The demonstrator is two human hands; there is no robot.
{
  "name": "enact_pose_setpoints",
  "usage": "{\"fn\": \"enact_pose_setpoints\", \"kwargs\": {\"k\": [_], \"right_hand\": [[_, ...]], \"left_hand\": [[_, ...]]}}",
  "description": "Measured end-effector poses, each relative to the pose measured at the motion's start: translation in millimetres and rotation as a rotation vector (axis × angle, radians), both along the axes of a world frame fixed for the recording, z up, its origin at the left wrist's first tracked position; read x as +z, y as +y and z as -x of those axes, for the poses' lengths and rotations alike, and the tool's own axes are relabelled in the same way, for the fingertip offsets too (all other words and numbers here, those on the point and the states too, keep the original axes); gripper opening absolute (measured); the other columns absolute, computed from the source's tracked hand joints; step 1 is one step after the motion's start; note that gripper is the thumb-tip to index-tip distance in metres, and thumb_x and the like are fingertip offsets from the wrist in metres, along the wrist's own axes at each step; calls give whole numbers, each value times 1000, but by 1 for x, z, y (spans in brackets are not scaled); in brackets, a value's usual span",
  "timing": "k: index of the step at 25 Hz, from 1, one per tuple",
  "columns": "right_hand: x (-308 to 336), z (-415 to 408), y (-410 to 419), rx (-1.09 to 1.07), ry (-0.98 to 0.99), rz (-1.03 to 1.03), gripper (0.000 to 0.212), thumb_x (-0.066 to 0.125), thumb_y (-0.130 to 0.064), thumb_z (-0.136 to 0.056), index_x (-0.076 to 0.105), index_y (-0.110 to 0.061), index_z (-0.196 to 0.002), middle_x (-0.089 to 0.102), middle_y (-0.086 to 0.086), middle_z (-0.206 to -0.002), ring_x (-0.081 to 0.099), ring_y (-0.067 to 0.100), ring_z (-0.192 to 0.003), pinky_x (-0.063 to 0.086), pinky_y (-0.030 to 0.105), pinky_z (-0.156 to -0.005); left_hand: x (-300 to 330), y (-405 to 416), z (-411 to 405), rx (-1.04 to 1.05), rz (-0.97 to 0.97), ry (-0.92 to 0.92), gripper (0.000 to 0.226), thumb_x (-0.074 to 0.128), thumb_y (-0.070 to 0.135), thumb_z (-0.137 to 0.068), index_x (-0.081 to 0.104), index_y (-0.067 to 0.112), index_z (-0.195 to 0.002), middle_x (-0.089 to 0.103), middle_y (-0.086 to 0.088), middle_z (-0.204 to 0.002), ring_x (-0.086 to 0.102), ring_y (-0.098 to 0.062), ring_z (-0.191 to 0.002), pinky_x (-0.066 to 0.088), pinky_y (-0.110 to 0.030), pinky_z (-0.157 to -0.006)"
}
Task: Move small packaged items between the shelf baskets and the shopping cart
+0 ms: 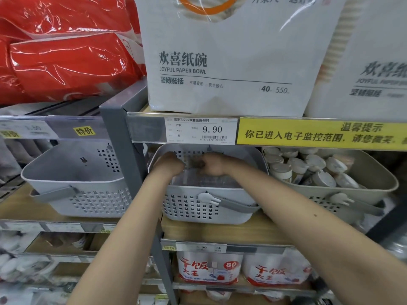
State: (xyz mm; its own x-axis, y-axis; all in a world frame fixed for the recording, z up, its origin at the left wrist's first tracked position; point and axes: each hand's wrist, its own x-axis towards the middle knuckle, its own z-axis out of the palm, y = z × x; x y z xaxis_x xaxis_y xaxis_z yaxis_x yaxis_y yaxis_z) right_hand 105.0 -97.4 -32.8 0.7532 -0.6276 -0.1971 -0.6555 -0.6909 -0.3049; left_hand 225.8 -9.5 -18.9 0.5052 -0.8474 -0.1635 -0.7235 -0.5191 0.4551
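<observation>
From where I watched through the head camera, both bare forearms ran up from the bottom of the view and over the front rim of the middle grey basket (209,208), which sat on the wooden shelf (253,230) with its handle folded down across the front. Inside it, the left hand (168,165) and the right hand (211,166) were close together near the back wall, each with fingers curled; between them I saw a small dark item (196,164), blurred, which both hands seemed to pinch, though I could not tell what it was. Clear plastic packaging (198,180) lay in the bottom of that basket, just under the wrists. To the left, beyond the grey upright post (123,155), stood another grey basket (77,190) of the same make. To the right, a beige basket (343,190) held a heap of small rolled packs (312,168) with pale round ends. Below the shelf were packs with red lettering (209,271). Above the hands ran the price rail with a white tag reading 9.90 (200,130) and a yellow notice strip (319,133). On the shelf above sat a large white pack marked JOYFUL PAPER BOWL (231,62), with red plastic-wrapped packs (66,51) to its left. I saw no shopping cart in this view.
</observation>
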Motion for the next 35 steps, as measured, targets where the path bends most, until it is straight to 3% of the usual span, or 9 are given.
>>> {"fn": "enact_pose_setpoints", "kwargs": {"k": [2, 4, 7, 13, 16, 20, 25, 29, 35], "right_hand": [[6, 27, 8, -55, -48, 34, 27, 54, -26, -93, 57, -12, -115, 59, 11, -124, 55, 28, -111, 40, 27, -82], [17, 58, 23, -91, -91, 127, 32, 53, -30, -93, 55, -15, -120, 58, 9, -127, 54, 28, -116, 44, 33, -90], [30, 108, 64, -153, -161, 323, 43, 50, -31, -94, 48, -15, -135, 52, 7, -136, 51, 28, -120, 42, 39, -97], [-6, 235, 173, -427, -382, 617, 40, 45, -30, -88, 58, -11, -120, 62, 6, -118, 52, 22, -108, 37, 36, -92], [-51, 310, 227, -692, -330, 517, 40, 45, -32, -88, 57, -12, -121, 61, 3, -119, 49, 17, -110, 36, 33, -95], [-100, 398, 311, -1106, -243, 340, 32, 58, -23, -91, 56, -16, -122, 61, 5, -116, 55, 29, -109, 44, 43, -92], [-129, 469, 385, -1488, -197, 107, 36, 56, -28, -93, 51, -23, -129, 53, -2, -132, 49, 19, -122, 37, 32, -98], [-153, 523, 419, -1680, -280, -37, 37, 56, -26, -94, 51, -20, -130, 54, -4, -133, 50, 16, -122, 37, 26, -95], [-196, 577, 417, -1722, -235, -210, 39, 55, -32, -91, 51, -22, -129, 57, -3, -130, 54, 17, -117, 41, 28, -91]], "left_hand": [[4, 3, -1, -76, 47, -71, 18, 48, 11, -84, 62, 9, -73, 62, -8, -84, 60, -23, -82, 43, -26, -68], [14, 19, 12, -183, 122, -105, 21, 50, 16, -90, 68, 6, -94, 66, -8, -102, 59, -23, -94, 46, -28, -81], [29, 55, 41, -338, 236, -175, 33, 49, 23, -95, 59, 8, -123, 62, -11, -122, 56, -28, -110, 45, -32, -93], [5, 97, 128, -775, 576, -304, 44, 47, 34, -91, 56, 7, -125, 59, -12, -123, 55, -32, -111, 49, -43, -89], [-26, 104, 198, -1004, 519, -223, 47, 40, 35, -89, 56, 6, -122, 59, -9, -119, 58, -30, -106, 50, -40, -87], [-67, 124, 294, -1242, 408, -59, 39, 44, 34, -94, 53, 15, -127, 56, 0, -126, 53, -21, -113, 44, -33, -92], [-111, 139, 399, -1438, 188, 135, 40, 45, 36, -97, 45, 26, -136, 49, 9, -137, 43, -8, -127, 35, -23, -99], [-144, 142, 475, -1527, 38, 148, 41, 47, 35, -97, 46, 26, -136, 51, 8, -136, 47, -9, -124, 35, -21, -96], [-189, 126, 556, -1525, -146, 93, 35, 50, 32, -95, 54, 23, -128, 59, 2, -128, 53, -17, -118, 44, -31, -94]]}}
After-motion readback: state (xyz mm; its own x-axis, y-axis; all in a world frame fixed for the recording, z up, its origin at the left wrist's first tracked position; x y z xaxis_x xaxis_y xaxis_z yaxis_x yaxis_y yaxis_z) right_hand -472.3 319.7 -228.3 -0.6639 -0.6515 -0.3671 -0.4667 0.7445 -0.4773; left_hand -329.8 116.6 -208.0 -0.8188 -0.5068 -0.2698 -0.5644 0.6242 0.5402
